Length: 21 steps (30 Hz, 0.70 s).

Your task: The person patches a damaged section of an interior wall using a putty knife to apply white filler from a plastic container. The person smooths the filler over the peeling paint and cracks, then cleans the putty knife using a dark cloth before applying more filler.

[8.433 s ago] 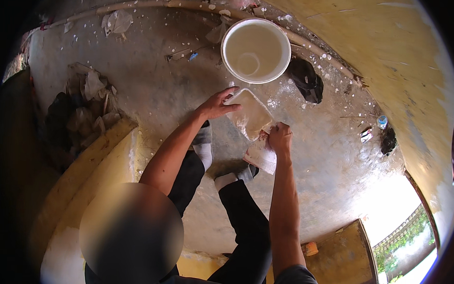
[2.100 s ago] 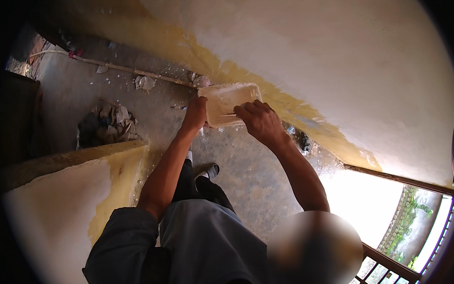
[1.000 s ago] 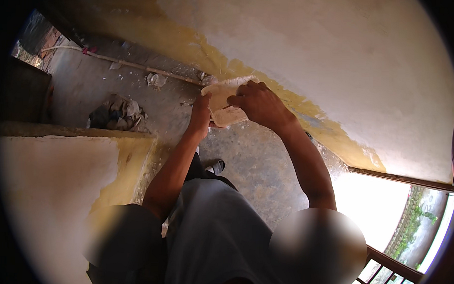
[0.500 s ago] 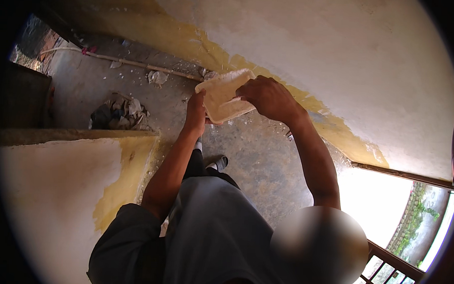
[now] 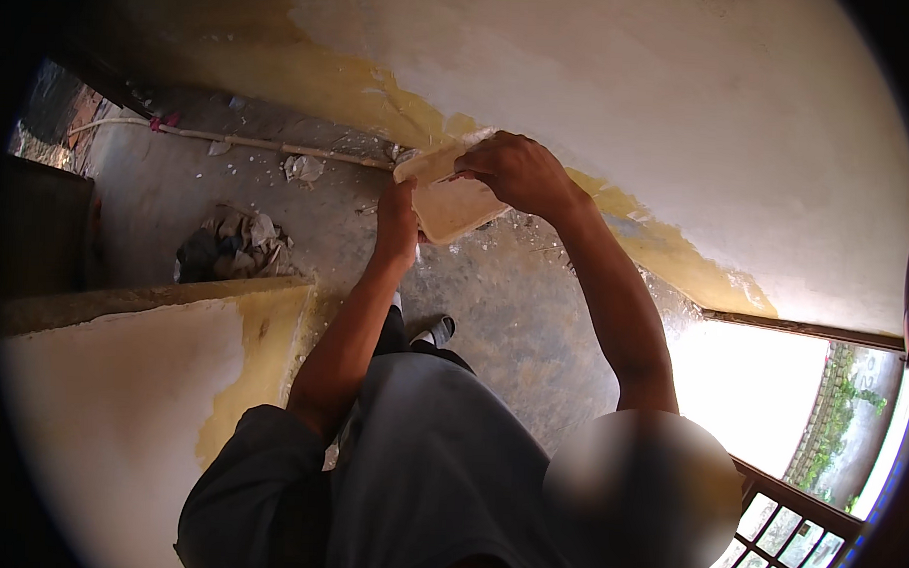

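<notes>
Off to the left, a long wooden pole [image 5: 269, 144] lies on the concrete floor [image 5: 523, 316], a heap of crumpled rubbish [image 5: 238, 244] near it. The left hand [image 5: 398, 222] clasps the left edge of a rectangular tub [image 5: 457, 208], held above the floor. The right hand [image 5: 513, 172] curls over the tub's right side; whether it grips anything, I cannot tell.

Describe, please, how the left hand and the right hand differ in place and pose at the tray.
The left hand grips the left side of the tray, while the right hand is over its right part. The left hand's thumb lies at the rim; the right hand is bent over the inside, its back turned up. Whether the right hand holds anything is hard to tell. Both hands are bare.
</notes>
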{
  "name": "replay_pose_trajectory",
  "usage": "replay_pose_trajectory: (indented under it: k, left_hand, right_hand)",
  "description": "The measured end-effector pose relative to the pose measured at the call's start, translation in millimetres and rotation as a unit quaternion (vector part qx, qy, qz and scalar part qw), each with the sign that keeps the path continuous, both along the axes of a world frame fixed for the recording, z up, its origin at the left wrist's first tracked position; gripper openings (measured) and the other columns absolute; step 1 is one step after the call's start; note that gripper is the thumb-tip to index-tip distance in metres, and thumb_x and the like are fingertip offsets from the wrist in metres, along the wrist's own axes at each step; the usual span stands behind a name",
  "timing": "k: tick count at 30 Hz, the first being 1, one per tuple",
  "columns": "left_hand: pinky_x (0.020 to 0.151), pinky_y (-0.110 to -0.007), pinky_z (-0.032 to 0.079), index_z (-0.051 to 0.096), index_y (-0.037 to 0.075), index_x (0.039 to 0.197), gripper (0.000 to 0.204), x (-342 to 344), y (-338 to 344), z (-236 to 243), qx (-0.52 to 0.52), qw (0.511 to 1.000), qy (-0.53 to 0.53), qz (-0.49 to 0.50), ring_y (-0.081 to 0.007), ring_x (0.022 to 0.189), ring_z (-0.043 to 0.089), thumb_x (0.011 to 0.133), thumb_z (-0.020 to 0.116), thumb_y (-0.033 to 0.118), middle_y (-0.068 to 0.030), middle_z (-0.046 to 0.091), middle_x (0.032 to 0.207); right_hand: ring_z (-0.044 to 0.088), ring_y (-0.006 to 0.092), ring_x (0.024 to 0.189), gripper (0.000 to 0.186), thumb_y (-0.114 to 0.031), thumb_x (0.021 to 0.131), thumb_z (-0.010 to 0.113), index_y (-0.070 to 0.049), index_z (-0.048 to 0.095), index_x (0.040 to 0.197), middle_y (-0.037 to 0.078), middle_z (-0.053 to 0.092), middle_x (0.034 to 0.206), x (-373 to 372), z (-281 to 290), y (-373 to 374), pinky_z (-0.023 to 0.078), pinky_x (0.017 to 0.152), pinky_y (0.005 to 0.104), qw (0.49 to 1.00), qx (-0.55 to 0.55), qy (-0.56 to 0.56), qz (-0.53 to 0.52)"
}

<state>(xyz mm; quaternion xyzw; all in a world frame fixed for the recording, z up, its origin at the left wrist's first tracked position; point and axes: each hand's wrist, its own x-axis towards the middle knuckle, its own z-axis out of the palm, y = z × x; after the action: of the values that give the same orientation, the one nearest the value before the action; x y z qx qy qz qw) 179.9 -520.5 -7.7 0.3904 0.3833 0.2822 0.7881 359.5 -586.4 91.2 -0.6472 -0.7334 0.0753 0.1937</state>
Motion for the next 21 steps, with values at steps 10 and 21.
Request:
replay_pose_trajectory:
  k: [10, 21]
  left_hand:
    - [0.061, -0.05, 0.058, 0.045, 0.009, 0.125, 0.046, 3.4, 2.7, -7.5, -0.015, 1.0, -0.004, -0.006, -0.0262, 0.097, 0.061, 0.088, 0.046, 0.037, -0.0104, 0.055, 0.113]
    - [0.061, -0.039, 0.055, 0.047, 0.012, 0.123, 0.044, -7.0, 5.6, 0.2, -0.009, 1.0, 0.028, -0.008, -0.0208, 0.094, 0.062, 0.087, 0.046, 0.037, -0.0089, 0.057, 0.111]
  right_hand:
    - [0.061, 0.0256, 0.085, 0.016, -0.017, 0.082, 0.06, -0.015, 0.07, 0.094, 0.003, 0.067, 0.09, -8.9, 1.1, -3.6, 0.05, 0.076, 0.037, 0.999, -0.004, -0.044, 0.004]
    - [0.059, 0.0236, 0.09, 0.019, -0.011, 0.079, 0.06, -0.014, 0.068, 0.096, 0.001, 0.066, 0.09, -11.2, 34.4, -38.2, 0.049, 0.081, 0.035, 0.994, -0.091, -0.038, 0.045]
